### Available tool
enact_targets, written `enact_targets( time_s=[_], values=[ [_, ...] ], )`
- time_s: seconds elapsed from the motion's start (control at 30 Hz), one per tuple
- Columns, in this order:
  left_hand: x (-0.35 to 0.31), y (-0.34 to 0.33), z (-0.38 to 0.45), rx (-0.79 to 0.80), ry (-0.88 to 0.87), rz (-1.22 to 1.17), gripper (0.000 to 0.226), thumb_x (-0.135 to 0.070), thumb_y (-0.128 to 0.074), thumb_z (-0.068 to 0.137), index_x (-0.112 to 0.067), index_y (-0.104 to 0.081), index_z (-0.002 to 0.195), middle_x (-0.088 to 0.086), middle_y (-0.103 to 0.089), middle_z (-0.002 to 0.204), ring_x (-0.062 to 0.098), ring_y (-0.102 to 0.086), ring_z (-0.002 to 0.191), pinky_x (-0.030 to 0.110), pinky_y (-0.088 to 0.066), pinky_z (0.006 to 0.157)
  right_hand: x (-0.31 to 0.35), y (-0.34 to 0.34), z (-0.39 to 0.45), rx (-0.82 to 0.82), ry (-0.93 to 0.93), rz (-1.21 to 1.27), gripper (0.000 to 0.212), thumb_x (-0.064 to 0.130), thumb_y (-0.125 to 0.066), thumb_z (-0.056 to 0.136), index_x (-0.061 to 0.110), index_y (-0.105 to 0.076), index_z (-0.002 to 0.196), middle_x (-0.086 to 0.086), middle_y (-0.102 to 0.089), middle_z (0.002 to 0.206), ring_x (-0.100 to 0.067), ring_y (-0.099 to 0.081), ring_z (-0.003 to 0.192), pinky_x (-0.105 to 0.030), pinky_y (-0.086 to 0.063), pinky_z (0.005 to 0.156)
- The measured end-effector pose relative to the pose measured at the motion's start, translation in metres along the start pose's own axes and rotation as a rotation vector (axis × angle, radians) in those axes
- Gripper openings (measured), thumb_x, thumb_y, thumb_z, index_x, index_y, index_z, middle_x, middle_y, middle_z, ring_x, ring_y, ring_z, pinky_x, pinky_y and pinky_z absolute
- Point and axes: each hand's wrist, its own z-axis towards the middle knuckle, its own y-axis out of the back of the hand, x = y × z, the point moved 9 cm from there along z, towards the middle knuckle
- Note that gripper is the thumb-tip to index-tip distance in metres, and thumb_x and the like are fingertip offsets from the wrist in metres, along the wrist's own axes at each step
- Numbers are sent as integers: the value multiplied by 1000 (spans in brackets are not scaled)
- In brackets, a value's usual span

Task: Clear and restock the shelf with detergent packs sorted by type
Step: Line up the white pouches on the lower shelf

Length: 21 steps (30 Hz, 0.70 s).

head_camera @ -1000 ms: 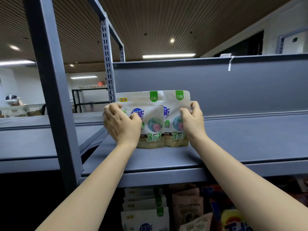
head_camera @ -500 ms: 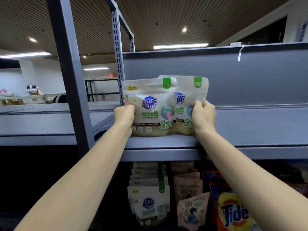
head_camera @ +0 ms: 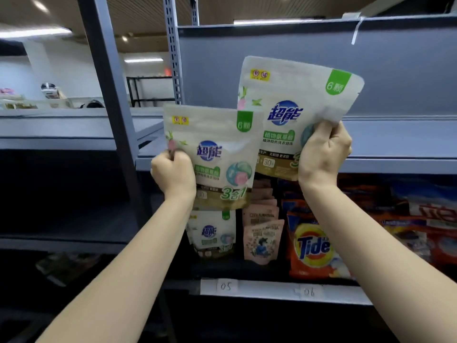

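I hold two identical white detergent pod packs with green corner tabs in front of the grey top shelf (head_camera: pixel 385 137). My left hand (head_camera: pixel 174 173) grips the left edge of the lower pack (head_camera: pixel 217 154). My right hand (head_camera: pixel 322 154) grips the right side of the higher pack (head_camera: pixel 291 112), which tilts slightly. Both packs are lifted off the shelf board. On the shelf below stand more white packs of the same kind (head_camera: pixel 212 233), pink packs (head_camera: pixel 262 233) and orange Tide bags (head_camera: pixel 314 246).
A grey upright post (head_camera: pixel 111 95) stands left of the packs, a perforated one (head_camera: pixel 173 50) behind them. The lower shelf edge carries labels 05 (head_camera: pixel 225 286) and 06 (head_camera: pixel 309 292). More red and blue bags (head_camera: pixel 420 219) fill the lower right. Another person sits far left.
Both packs have come off the top shelf toward me; the right one is now raised higher and the left one lower. The view has dropped, showing more of the lower shelf.
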Motion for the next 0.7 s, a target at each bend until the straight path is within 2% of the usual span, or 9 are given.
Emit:
enact_targets(
  time_s=[0.1,0.2,0.27,0.33,0.4,0.47,0.53,0.6,0.7],
  values=[
    [40,17,-22,13,21,74,50,-11,-44,94,-15,-28,48,-4,-32,45,5,-31,37,21,-21,40,-17,9,-18,62,-35,-15,42,28,-40,101,22,-42,59,12,-49,61,3,-45,54,-20,-36,55],
    [101,31,-37,35,164,165,45,-4,-43,90,-13,-27,49,0,-30,48,13,-29,46,29,-23,51,-43,10,-39,164,-117,-21,39,26,-41,101,19,-48,63,8,-56,68,0,-49,62,-19,-40,55],
    [141,38,-45,60,280,214,40,-1,-41,86,-13,-27,50,1,-30,51,18,-29,50,33,-23,54,-58,9,-53,223,-144,-58,37,26,-42,100,19,-50,65,7,-57,69,3,-50,60,-18,-40,54],
    [178,45,-53,71,392,246,38,-3,-40,87,-12,-31,52,1,-34,53,20,-33,54,32,-24,53,-74,11,-64,230,-179,-86,35,24,-43,100,18,-52,66,7,-56,69,4,-48,58,-19,-39,54],
    [220,50,-56,81,512,259,34,-9,-41,91,-10,-42,57,2,-44,59,25,-44,62,31,-34,60,-90,14,-73,220,-212,-108,33,22,-44,100,17,-53,68,5,-57,70,0,-48,62,-24,-40,57],
    [256,50,-60,127,618,295,34,-26,-41,96,-7,-57,73,5,-58,75,33,-57,83,39,-46,87,-104,12,-84,234,-240,-125,32,18,-44,99,17,-55,69,4,-58,71,-6,-48,65,-22,-39,56],
    [283,42,-64,177,706,276,42,-43,-40,97,-9,-65,102,11,-65,101,37,-57,102,49,-40,102,-117,7,-97,269,-277,-140,32,13,-45,98,17,-55,67,3,-58,70,-7,-48,65,-23,-38,56],
    [299,33,-66,178,786,221,48,-44,-42,97,-5,-60,119,14,-63,112,37,-57,107,42,-43,97,-134,1,-113,318,-332,-166,34,8,-45,95,16,-53,64,3,-55,66,-7,-45,63,-29,-35,57],
    [318,12,-62,259,859,209,42,-30,-37,101,-1,-56,124,16,-60,123,34,-57,112,36,-45,87,-167,-9,-141,453,-435,-222,33,8,-47,94,15,-55,63,-5,-56,66,-13,-48,67,-31,-36,60]
  ],
)
